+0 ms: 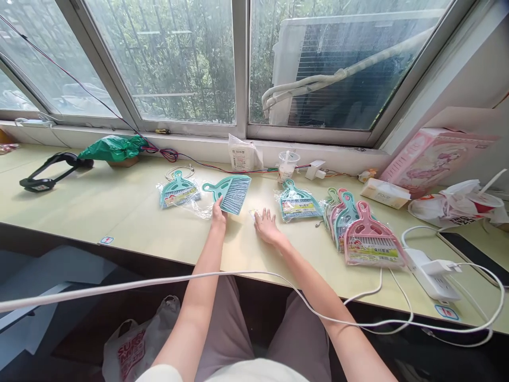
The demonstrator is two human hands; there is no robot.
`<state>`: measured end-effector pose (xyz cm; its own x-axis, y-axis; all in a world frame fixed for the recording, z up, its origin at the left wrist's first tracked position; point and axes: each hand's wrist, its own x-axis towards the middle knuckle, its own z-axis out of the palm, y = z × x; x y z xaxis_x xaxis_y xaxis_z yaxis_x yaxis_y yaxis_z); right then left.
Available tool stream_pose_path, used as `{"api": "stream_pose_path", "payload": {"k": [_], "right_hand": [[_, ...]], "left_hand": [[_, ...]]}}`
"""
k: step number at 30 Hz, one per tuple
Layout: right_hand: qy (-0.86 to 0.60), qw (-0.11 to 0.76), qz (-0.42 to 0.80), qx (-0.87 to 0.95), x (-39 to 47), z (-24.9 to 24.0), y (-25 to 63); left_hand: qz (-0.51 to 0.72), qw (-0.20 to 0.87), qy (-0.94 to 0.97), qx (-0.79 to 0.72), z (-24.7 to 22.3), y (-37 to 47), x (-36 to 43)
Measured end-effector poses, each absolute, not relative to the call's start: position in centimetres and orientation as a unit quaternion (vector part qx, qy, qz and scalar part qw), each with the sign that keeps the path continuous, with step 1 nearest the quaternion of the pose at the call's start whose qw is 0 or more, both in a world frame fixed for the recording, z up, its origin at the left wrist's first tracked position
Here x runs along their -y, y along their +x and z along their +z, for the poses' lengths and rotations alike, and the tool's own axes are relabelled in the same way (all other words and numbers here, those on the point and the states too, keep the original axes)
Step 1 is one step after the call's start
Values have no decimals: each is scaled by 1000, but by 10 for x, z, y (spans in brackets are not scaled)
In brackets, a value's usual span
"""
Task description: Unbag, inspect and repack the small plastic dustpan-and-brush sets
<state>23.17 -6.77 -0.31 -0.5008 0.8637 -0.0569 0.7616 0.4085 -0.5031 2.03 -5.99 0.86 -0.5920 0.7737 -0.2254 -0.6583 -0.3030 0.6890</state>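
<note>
My left hand [219, 215] grips the lower edge of a teal dustpan and brush set [234, 194], which is out of any wrapping, bristles facing up. Beside that hand lies crumpled clear plastic [199, 208]. My right hand [267, 226] rests on the table with its fingers spread; a small pale slip [253, 213] shows by its fingertips, and I cannot tell what it is. To the left is a bagged teal dustpan set [178, 192], and another bagged teal set [299, 201] lies to the right. Farther right, several bagged sets in green, pink and teal overlap, a pink set [371, 239] on top.
A white cable [254, 272] crosses in front of my forearms. At right are a power strip [431, 276], a phone [471, 254], a tissue pack [385, 192] and a pink box [433, 159]. A plastic cup [287, 165] stands by the window; black headphones [55, 170] lie left.
</note>
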Motion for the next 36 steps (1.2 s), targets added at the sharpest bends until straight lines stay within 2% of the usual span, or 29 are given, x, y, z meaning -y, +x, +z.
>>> {"api": "stream_pose_path", "payload": {"k": [2,6,12,16,19,22,24,29,33,36], "right_hand": [[-447,94,239,857,71,-5,231],[-355,166,312,866,65,-5,233],[-375,201,416,804,55,-2,239],[-297,202,555,750,55,7,241],[-270,304,616,675,56,15,240],[-333,428,578,610,55,20,239],[-372,468,543,590,53,21,240],[-414,478,520,574,48,16,244],[-476,526,438,552,48,12,244],[-513,528,397,548,49,11,242]], "left_hand": [[802,458,85,-373,8,24,61],[807,470,124,-334,9,32,65],[811,472,91,-332,7,29,63],[799,487,85,-341,5,26,60],[770,516,125,-355,3,29,60],[734,549,174,-360,3,39,62],[714,569,216,-346,2,49,63],[664,609,284,-329,4,73,67],[655,603,318,-327,9,78,72],[644,595,343,-337,11,78,73]]}}
